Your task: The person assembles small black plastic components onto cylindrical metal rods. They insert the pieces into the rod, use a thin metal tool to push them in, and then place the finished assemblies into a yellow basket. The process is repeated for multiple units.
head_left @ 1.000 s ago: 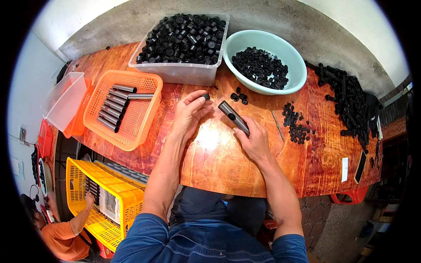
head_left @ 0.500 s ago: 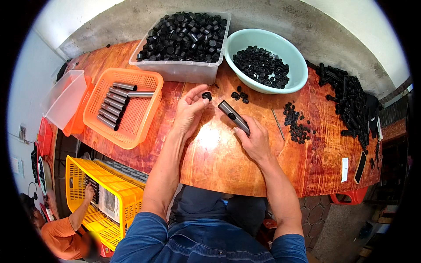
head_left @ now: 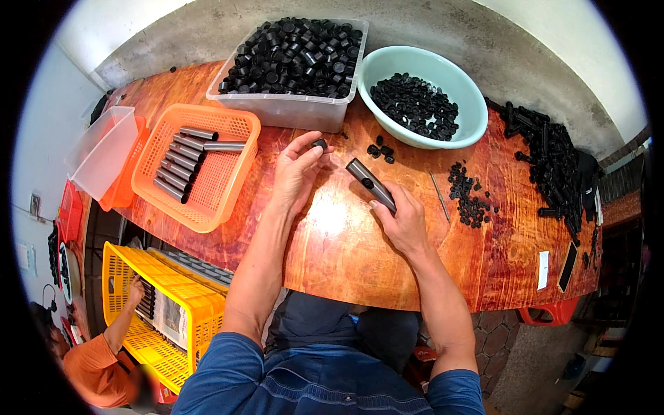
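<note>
Tube (head_left: 371,185) clasped in right hand (head_left: 404,223), cap (head_left: 319,144) pinched in left hand (head_left: 297,173), liable, if loosened, to roll off counter's (head_left: 339,273) front edge.

I can pass over the near tabletop (head_left: 342,273) between the forearms (head_left: 257,270); the orange basket (head_left: 243,176) obstructs left, the clear bin (head_left: 294,112) and green basin (head_left: 470,97) far, small black parts (head_left: 474,207) right.

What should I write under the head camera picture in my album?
Left hand holding a small black cap, right hand holding a dark tube, over a shiny wooden table.
</note>
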`<state>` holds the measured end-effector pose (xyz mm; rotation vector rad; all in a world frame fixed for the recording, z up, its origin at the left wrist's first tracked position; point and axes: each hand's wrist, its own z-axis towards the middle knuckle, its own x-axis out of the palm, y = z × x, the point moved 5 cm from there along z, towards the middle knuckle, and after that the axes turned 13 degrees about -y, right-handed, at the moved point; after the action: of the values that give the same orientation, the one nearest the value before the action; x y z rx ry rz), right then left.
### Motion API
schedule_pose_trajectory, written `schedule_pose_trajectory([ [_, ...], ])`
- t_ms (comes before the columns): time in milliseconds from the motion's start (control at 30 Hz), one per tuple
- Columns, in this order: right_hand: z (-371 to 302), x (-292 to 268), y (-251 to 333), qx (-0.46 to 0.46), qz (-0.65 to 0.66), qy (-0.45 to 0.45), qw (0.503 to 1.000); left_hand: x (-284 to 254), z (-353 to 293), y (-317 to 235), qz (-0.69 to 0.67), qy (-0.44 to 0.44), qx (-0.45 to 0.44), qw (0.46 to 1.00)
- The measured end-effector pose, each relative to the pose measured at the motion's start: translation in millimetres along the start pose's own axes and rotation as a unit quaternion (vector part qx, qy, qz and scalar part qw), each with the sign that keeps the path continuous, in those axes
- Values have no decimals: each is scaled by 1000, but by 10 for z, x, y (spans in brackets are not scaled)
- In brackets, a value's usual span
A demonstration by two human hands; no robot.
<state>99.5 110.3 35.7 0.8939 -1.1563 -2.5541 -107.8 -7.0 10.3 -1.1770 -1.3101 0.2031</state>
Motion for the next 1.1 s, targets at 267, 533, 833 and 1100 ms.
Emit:
schedule_pose_trajectory([
  [267, 0, 4, 8, -8, -7, 1, 1000, 21, -17, -16, 66, -24, 62, 996],
  [533, 11, -8, 24, 5, -3, 5, 1000, 65, -62, -1, 102, 1, 22, 995],
  [833, -1, -12, 40, 20, -3, 21, 1000, 199, -222, 61, 153, 14, -39, 987],
  [1100, -10, -12, 75, 7, -6, 26, 1000, 185, -222, 129, 166, 54, -70, 982],
])
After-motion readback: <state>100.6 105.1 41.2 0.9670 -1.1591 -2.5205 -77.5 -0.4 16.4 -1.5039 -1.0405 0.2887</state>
